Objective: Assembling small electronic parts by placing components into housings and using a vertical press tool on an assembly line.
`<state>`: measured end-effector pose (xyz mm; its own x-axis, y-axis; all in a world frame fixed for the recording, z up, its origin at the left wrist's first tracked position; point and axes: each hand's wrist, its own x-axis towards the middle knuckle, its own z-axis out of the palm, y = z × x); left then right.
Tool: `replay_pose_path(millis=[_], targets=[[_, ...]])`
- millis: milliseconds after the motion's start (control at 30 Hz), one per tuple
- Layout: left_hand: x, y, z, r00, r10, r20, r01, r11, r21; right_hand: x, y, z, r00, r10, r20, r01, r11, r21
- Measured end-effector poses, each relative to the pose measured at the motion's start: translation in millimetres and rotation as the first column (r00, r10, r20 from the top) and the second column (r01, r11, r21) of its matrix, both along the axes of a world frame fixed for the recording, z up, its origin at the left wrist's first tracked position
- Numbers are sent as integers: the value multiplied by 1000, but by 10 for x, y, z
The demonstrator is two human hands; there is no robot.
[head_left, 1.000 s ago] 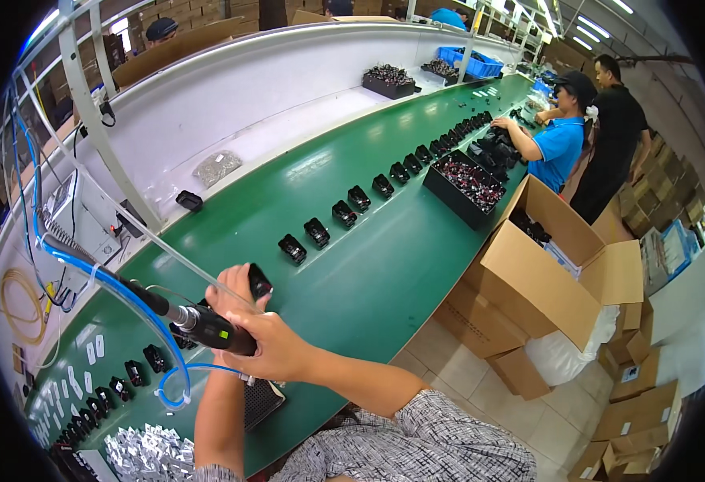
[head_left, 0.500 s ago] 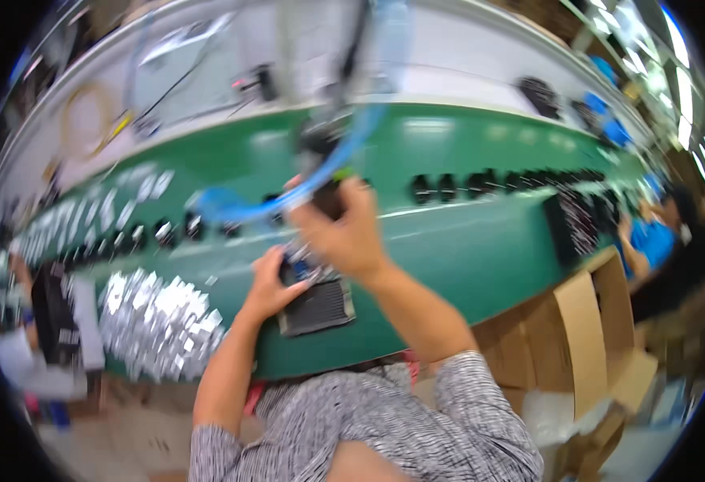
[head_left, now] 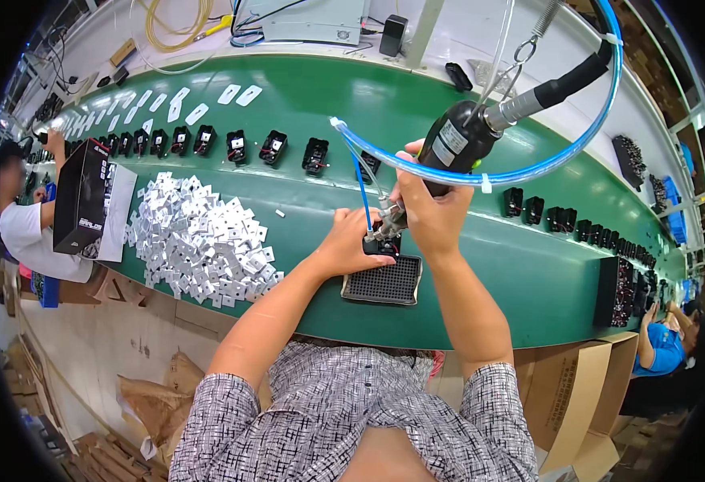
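- Two bare hands meet over the bench; the right hand is wrapped firmly around a black power screwdriver.
- A translucent blue hose curves across the screwdriver's body.
- The left hand grips a black plastic housing between thumb and fingers.
- That housing sits at the far edge of a perforated black tray, under the screwdriver's metal nose; I cannot tell whether the tip touches it.
- Left of the tray, small white square plates lie heaped on the green workbench.
- Past the hands, more black housings stand in a row to both sides.
- Behind the left-hand row lie flat white rounded strips.
- Farther left, a co-worker in white is beside a black carton.
- Against the back wall stands a pale grey machine.
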<state>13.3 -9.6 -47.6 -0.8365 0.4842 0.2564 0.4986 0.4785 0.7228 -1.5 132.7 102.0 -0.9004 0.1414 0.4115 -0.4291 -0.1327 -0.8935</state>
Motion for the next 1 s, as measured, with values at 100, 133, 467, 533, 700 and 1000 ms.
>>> replay_pose_path(millis=[100,133,467,533,700,1000], targets=[[-7,-4,-40,999,5,-33,-4,1000,14,16,-7,-16,1000,-2,-11,2,1000,21],[-8,-6,-53,999,8,-51,-7,1000,23,22,-11,-18,1000,-2,-18,3,999,34],[-26,7,-119,995,12,-99,-6,998,58,32,11,-47,1000,0,4,-1,999,36],[-25,9,-108,995,12,-103,-6,998,61,30,5,-55,1000,2,4,-2,999,34],[-17,28,-56,994,5,-105,-2,1000,25,22,-7,-109,997,-48,-57,49,998,29],[-53,42,-46,992,-38,-116,44,998,48,19,53,209,1000,-4,-30,5,999,33]])
